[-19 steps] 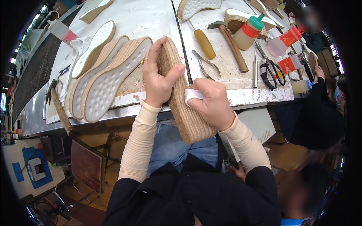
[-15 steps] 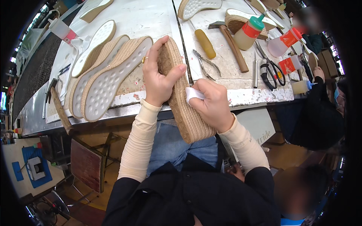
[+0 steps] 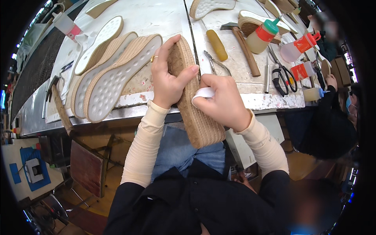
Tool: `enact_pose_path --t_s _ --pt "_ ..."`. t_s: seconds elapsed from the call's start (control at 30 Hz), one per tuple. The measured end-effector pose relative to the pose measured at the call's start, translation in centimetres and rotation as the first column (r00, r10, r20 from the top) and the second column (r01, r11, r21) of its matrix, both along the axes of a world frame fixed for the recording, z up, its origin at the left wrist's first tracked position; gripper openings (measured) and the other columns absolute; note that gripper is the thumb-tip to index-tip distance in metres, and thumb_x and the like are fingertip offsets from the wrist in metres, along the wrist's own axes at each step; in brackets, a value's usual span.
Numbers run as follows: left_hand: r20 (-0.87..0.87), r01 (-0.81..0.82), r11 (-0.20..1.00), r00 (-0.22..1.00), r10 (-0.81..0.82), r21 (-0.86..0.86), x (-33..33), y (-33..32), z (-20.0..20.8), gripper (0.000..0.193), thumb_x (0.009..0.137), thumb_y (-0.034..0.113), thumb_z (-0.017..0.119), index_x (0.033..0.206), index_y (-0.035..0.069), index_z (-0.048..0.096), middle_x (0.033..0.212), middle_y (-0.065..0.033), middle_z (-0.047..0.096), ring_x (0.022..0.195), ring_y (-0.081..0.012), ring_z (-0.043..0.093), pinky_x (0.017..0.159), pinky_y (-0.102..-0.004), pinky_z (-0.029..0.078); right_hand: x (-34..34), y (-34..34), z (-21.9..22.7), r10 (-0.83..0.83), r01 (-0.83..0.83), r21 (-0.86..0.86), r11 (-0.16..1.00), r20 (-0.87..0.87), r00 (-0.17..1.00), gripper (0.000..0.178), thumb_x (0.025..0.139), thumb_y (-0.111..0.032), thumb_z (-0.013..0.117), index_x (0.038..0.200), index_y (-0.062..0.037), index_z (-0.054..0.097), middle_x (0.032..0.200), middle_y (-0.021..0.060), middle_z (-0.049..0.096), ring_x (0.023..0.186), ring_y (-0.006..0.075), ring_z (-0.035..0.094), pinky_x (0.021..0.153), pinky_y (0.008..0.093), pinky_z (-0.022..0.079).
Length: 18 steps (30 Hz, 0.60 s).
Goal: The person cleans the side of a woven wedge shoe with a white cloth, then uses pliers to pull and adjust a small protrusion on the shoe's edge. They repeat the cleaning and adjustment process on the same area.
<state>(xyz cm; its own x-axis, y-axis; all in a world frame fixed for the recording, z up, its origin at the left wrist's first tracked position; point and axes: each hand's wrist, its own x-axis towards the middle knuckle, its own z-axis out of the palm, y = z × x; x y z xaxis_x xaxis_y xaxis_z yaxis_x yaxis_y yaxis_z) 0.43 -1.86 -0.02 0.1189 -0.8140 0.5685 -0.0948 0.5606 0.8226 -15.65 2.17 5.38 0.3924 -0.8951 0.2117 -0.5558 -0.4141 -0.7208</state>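
Note:
A thick shoe sole (image 3: 199,121) with a braided, rope-like side and a tan patterned bottom stands tilted over my lap at the table's edge. My left hand (image 3: 168,78) grips its upper part, thumb across the braided side and fingers round the far edge. Pinched in my right hand (image 3: 223,98) is a white cloth (image 3: 203,94), pressed to the sole's braided side. Left of my hands lie two more braided soles (image 3: 121,80), their white dimpled faces showing. Beyond them a similar sole (image 3: 103,43) leans on a white cloth.
A hammer (image 3: 62,109) hangs over the left table edge. To the right lie pliers (image 3: 215,62), a yellow-handled tool (image 3: 217,45), another hammer (image 3: 246,53), scissors (image 3: 282,76) and several glue bottles, one green-capped (image 3: 262,35). A stool (image 3: 88,168) stands at lower left; a co-worker's hand (image 3: 331,81) is at far right.
My right hand, with the white cloth, has turned at the wrist and shifted slightly up along the braided side. My left hand keeps its grip; the whole view has shifted a little.

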Motion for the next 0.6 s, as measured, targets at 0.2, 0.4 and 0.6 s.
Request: enact_pose_path --t_s 0.2,0.4,0.6 --pt "-0.014 -0.012 1.000 1.000 0.012 -0.013 0.3 -0.3 -0.4 0.069 0.067 0.028 0.077 0.127 0.003 0.053 0.113 -0.0174 0.060 0.103 -0.0275 0.058 0.092 -0.0376 0.045 -0.9 -0.5 1.1 0.066 -0.067 0.134 0.989 0.010 0.998 0.015 0.066 -0.009 0.065 0.071 0.0043 0.062 0.061 0.0187 0.059 0.056 0.0287 0.061 0.057 0.0348 0.048" --pt "-0.001 -0.033 0.999 0.999 0.033 0.002 0.3 -0.1 -0.5 0.069 0.067 0.030 0.076 0.126 0.003 0.054 0.115 -0.0181 0.060 0.103 -0.0287 0.058 0.092 -0.0379 0.045 -2.2 -0.1 0.6 -0.063 -0.014 0.376 0.927 0.191 0.979 0.008 0.076 -0.002 0.063 0.082 0.0032 0.061 0.073 0.0009 0.061 0.065 0.0037 0.051 0.058 0.0203 0.042" --pt "-0.026 -0.033 0.999 0.999 0.032 -0.025 0.3 -0.1 -0.4 0.070 0.067 0.030 0.076 0.127 0.003 0.053 0.115 -0.0184 0.060 0.104 -0.0293 0.058 0.093 -0.0387 0.045 -0.8 -0.2 -0.2 0.004 -0.040 0.249 0.968 0.144 0.990 0.010 0.073 -0.003 0.065 0.075 0.0004 0.055 0.069 0.0001 0.056 0.063 0.0046 0.050 0.056 0.0213 0.040"
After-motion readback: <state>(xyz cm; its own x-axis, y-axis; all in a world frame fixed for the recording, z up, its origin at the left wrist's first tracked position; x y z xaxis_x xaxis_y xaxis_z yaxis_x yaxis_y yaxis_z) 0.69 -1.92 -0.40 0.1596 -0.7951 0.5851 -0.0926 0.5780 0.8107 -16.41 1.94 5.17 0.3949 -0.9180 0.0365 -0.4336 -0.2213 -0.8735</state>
